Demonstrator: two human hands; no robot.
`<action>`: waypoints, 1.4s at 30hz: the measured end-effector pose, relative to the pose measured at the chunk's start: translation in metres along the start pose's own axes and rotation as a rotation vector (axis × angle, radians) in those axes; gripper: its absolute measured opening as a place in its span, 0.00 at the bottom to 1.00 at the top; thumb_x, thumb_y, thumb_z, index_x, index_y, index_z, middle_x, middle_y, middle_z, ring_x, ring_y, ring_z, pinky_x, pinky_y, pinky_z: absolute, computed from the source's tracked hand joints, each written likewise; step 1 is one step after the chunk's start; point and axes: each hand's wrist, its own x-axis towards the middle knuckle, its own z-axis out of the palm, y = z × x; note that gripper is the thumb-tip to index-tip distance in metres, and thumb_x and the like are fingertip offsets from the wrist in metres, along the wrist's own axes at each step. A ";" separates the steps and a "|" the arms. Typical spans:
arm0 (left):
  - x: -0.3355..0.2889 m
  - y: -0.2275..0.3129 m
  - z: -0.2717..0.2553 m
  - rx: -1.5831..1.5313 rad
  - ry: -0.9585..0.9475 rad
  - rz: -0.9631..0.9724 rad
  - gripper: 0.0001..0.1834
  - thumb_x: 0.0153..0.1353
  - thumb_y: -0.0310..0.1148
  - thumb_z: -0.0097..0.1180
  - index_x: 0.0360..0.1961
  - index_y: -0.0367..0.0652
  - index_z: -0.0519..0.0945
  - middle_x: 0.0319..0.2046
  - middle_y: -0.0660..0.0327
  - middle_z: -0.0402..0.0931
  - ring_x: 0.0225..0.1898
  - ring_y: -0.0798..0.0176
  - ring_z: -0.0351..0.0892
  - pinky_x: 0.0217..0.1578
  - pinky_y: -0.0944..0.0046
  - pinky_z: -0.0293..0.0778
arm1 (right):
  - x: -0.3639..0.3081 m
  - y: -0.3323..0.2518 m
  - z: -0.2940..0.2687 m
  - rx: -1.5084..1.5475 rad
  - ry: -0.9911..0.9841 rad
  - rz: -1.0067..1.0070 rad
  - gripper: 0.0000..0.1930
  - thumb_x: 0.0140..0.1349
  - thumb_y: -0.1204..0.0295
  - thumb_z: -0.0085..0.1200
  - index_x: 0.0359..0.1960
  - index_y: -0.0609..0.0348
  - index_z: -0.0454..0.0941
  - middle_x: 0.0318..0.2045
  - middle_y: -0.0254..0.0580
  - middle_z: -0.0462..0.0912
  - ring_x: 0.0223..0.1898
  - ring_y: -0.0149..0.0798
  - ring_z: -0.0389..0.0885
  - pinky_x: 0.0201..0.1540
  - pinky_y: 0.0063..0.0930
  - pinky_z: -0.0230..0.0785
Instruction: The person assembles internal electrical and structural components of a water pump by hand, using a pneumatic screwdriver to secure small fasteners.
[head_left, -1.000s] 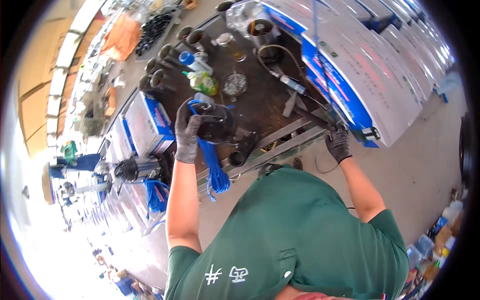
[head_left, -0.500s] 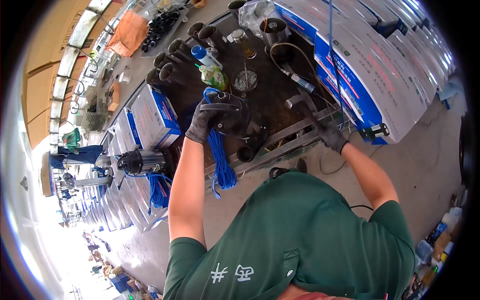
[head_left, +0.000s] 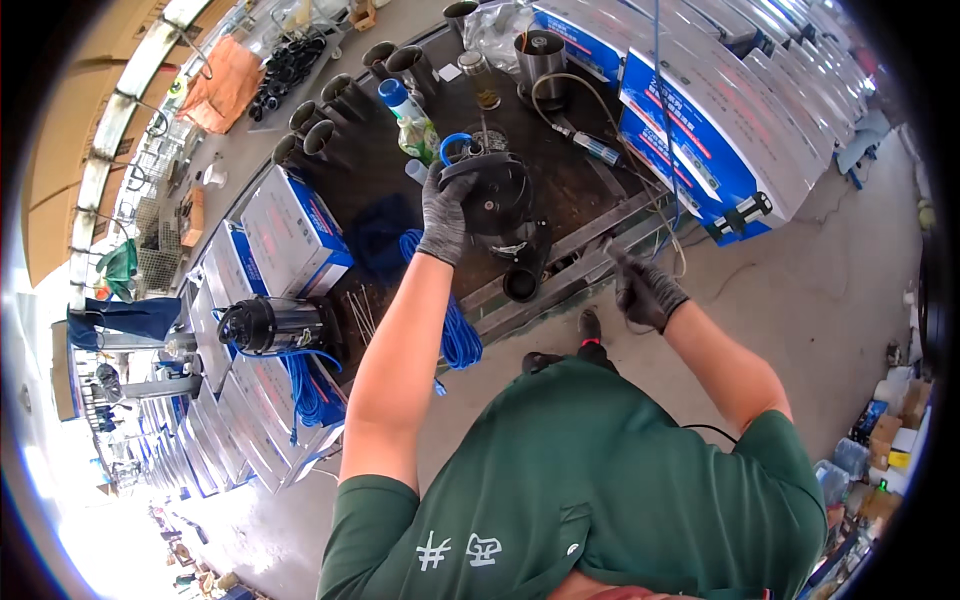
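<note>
A dark workbench (head_left: 572, 200) is spanning the area ahead of the person. 2 bare forearms are reaching toward it, the left (head_left: 405, 360) rising steeply, the right (head_left: 728, 362) slanting up and leftward. A black pump (head_left: 503, 200) is occupying the bench's near side. A blue cable coil (head_left: 458, 335) is hanging below it. The gloved left hand (head_left: 445, 215) is wrapping its fingers around the pump's handle. The gloved right hand (head_left: 645, 290) is curling just off the bench edge; whether it is holding anything cannot be told.

Orange sheeting (head_left: 218, 88) beside black parts (head_left: 284, 75), a blue-capped bottle (head_left: 397, 97), a green cloth (head_left: 119, 264)
</note>
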 end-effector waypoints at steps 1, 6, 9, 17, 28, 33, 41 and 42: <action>-0.002 0.004 0.001 0.009 -0.017 -0.022 0.25 0.53 0.24 0.68 0.52 0.42 0.74 0.43 0.58 0.81 0.44 0.58 0.83 0.46 0.58 0.83 | -0.012 0.010 0.007 0.103 -0.012 0.065 0.13 0.66 0.57 0.60 0.29 0.49 0.75 0.19 0.32 0.75 0.17 0.35 0.72 0.20 0.31 0.65; -0.001 0.007 -0.002 0.061 -0.007 -0.035 0.29 0.51 0.24 0.70 0.54 0.41 0.71 0.44 0.56 0.80 0.44 0.57 0.83 0.46 0.58 0.83 | -0.048 0.046 0.047 0.201 -0.340 0.086 0.14 0.70 0.66 0.49 0.53 0.56 0.78 0.19 0.27 0.70 0.17 0.25 0.70 0.20 0.20 0.66; 0.002 0.004 -0.005 0.061 0.017 -0.041 0.28 0.52 0.23 0.69 0.54 0.40 0.71 0.45 0.56 0.80 0.44 0.57 0.83 0.47 0.59 0.83 | -0.064 0.039 0.068 0.243 -0.898 0.277 0.23 0.72 0.62 0.48 0.66 0.56 0.67 0.21 0.28 0.71 0.15 0.25 0.68 0.19 0.21 0.65; 0.002 0.005 -0.001 0.041 0.024 -0.036 0.23 0.54 0.21 0.67 0.51 0.42 0.74 0.43 0.57 0.81 0.43 0.57 0.83 0.45 0.60 0.82 | -0.056 0.044 0.043 0.232 -0.561 0.199 0.09 0.70 0.61 0.53 0.39 0.50 0.74 0.21 0.32 0.75 0.17 0.30 0.71 0.20 0.25 0.65; 0.006 0.007 -0.011 0.070 0.022 -0.007 0.21 0.52 0.27 0.66 0.49 0.41 0.77 0.40 0.59 0.81 0.42 0.60 0.82 0.47 0.62 0.80 | -0.069 0.019 0.069 0.058 -0.550 0.095 0.11 0.70 0.60 0.54 0.43 0.52 0.71 0.20 0.33 0.70 0.17 0.28 0.68 0.18 0.22 0.59; 0.005 -0.007 -0.001 0.117 0.048 0.040 0.23 0.50 0.27 0.69 0.49 0.41 0.77 0.41 0.59 0.81 0.43 0.61 0.82 0.47 0.62 0.80 | -0.003 0.043 0.035 0.205 -0.136 -0.017 0.08 0.70 0.63 0.52 0.36 0.50 0.70 0.20 0.31 0.70 0.18 0.29 0.67 0.19 0.23 0.60; 0.004 0.001 -0.010 0.089 0.003 0.019 0.25 0.52 0.32 0.66 0.53 0.38 0.79 0.46 0.54 0.82 0.47 0.54 0.83 0.51 0.53 0.81 | -0.078 0.015 0.059 0.044 -0.621 0.121 0.07 0.71 0.62 0.51 0.44 0.48 0.70 0.22 0.30 0.72 0.18 0.26 0.67 0.17 0.22 0.55; 0.004 0.003 -0.003 0.101 0.012 0.031 0.25 0.52 0.31 0.66 0.53 0.38 0.78 0.46 0.54 0.82 0.47 0.54 0.83 0.51 0.53 0.81 | -0.073 0.016 0.051 0.076 -0.535 0.120 0.08 0.72 0.62 0.49 0.46 0.48 0.70 0.22 0.32 0.72 0.18 0.28 0.67 0.19 0.23 0.58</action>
